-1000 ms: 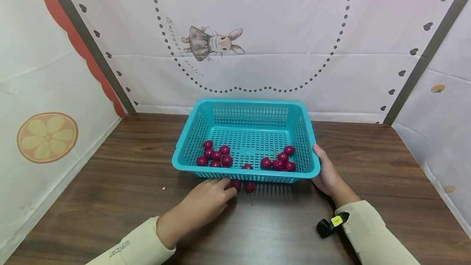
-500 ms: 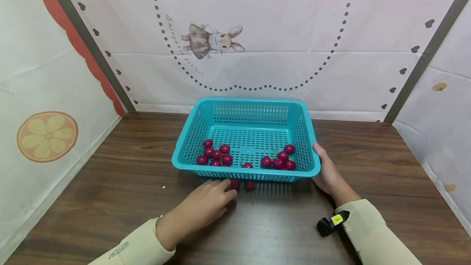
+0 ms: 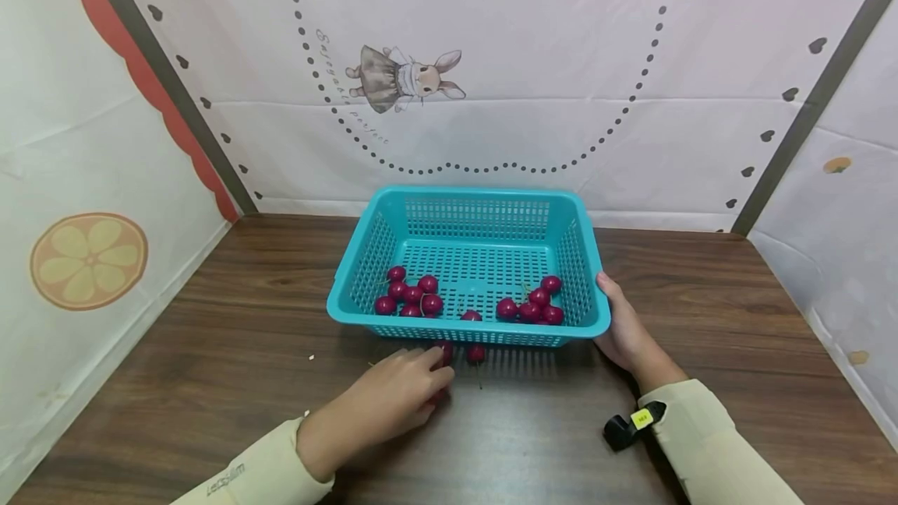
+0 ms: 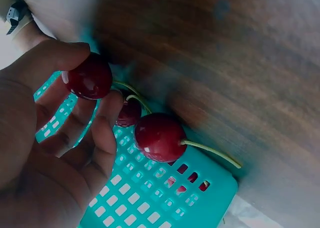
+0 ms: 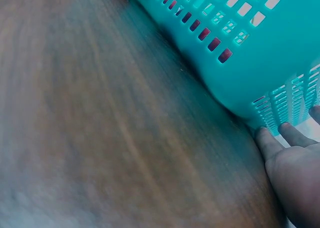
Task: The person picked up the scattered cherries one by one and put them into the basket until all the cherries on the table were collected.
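Note:
In the left wrist view, my left hand [image 3: 389, 392] pinches a dark red cherry [image 4: 90, 76] between thumb and fingers, just in front of the turquoise basket [image 3: 466, 331]. Close beyond the fingers lies another cherry [image 4: 160, 138] with a long green stem, and a further cherry [image 4: 129, 111] shows partly behind a finger. From the head view, a stemmed cherry [image 3: 475, 354] lies by the basket's front wall. My right hand [image 3: 624, 333] rests against the basket's right side; in the right wrist view its fingertips [image 5: 283, 129] touch the slotted wall, the fingers fairly straight.
Inside the basket, one group of cherries [image 3: 412, 294] sits at the left and another group [image 3: 540, 298] at the right, with a single cherry [image 3: 471, 316] between. Behind the brown wooden table [image 3: 231, 349] hangs a printed white cloth [image 3: 533, 61]. A black strap [image 3: 620, 433] circles the right wrist.
My left hand has drawn back slightly from the basket, and a cherry now shows under its fingers. The right hand and the basket stay in place.

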Demonstrator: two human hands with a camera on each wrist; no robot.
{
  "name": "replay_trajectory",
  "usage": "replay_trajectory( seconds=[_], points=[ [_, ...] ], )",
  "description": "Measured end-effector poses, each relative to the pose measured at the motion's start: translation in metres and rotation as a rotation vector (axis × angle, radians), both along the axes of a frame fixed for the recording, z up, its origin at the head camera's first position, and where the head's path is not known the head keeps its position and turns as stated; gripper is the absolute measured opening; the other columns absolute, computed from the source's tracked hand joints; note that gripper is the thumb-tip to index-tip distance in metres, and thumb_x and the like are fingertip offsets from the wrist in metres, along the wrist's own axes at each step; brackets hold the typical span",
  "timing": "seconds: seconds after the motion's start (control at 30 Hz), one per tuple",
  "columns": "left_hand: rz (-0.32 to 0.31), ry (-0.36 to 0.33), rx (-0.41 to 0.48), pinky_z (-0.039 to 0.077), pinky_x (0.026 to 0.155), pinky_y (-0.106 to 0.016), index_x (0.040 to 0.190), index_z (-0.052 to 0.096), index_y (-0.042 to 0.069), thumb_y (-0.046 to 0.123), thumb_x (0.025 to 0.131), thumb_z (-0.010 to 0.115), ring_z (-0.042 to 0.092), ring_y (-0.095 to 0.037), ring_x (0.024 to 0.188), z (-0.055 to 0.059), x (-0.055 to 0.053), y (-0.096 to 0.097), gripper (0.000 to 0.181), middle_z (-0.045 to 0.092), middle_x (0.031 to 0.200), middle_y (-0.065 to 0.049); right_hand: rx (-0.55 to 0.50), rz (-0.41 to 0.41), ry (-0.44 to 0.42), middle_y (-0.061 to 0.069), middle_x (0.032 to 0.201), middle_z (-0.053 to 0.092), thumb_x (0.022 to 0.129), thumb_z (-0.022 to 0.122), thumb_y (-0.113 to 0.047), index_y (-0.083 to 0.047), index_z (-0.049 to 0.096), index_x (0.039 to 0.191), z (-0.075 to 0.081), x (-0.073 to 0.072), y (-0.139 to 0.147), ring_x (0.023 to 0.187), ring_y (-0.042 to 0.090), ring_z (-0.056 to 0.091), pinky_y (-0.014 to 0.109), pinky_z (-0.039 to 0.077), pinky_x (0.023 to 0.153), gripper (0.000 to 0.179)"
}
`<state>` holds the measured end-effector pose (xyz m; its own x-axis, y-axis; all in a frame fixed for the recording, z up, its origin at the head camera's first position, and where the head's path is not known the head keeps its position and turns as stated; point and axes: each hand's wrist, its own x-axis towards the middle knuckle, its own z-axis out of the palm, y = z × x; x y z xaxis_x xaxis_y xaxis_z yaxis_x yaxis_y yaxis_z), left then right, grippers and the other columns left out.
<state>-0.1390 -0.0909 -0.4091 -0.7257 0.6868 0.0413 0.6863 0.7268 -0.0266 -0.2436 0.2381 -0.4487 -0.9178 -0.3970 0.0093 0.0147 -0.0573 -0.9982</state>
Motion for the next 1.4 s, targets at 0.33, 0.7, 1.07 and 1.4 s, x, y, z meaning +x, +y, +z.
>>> replay_trajectory(
  seconds=[0.33, 0.7, 1.07, 1.4],
  points=[
    [-0.021, 0.015, 0.071, 0.052, 0.072, -0.025, 0.102, 0.069, 0.017, 0.027, 0.081, 0.082, 0.054, -0.012, 0.075, 0.019, 0.012, 0.004, 0.027, 0.058, 0.092, 0.001, 0.027, -0.003, -0.007, 0.013, 0.165, 0.014, 0.101, 0.015, -0.065, -0.024, 0.003, 0.161, 0.0, 0.0, 0.0, 0.146, 0.04, 0.026, 0.029, 0.043, 0.105, 0.073],
    [-0.08, 0.235, 0.366, 0.052, 0.074, -0.026, 0.103, 0.074, 0.021, 0.021, 0.079, 0.084, 0.057, -0.009, 0.084, 0.052, 0.012, 0.002, 0.026, 0.063, 0.096, 0.005, 0.01, 0.004, 0.005, 0.015, 0.164, 0.015, 0.102, 0.015, -0.064, -0.023, 0.003, 0.161, 0.001, -0.001, 0.001, 0.145, 0.041, 0.026, 0.023, 0.045, 0.1, 0.074],
    [0.037, 0.22, 0.502, 0.055, 0.077, -0.03, 0.107, 0.074, 0.017, 0.02, 0.078, 0.086, 0.061, -0.014, 0.089, 0.064, 0.0, -0.011, 0.031, 0.066, 0.103, 0.001, 0.029, 0.001, 0.013, 0.014, 0.164, 0.014, 0.101, 0.015, -0.065, -0.024, 0.003, 0.161, 0.0, 0.0, 0.002, 0.146, 0.041, 0.026, 0.044, 0.039, 0.112, 0.074],
    [0.045, 0.215, 0.639, 0.061, 0.076, -0.03, 0.111, 0.071, 0.013, 0.011, 0.077, 0.086, 0.065, -0.013, 0.093, 0.075, -0.009, -0.019, 0.037, 0.065, 0.105, -0.001, 0.036, 0.002, 0.001, 0.014, 0.164, 0.015, 0.101, 0.016, -0.065, -0.025, 0.003, 0.161, -0.001, -0.001, 0.002, 0.146, 0.042, 0.027, 0.047, 0.039, 0.112, 0.074]
  ],
)
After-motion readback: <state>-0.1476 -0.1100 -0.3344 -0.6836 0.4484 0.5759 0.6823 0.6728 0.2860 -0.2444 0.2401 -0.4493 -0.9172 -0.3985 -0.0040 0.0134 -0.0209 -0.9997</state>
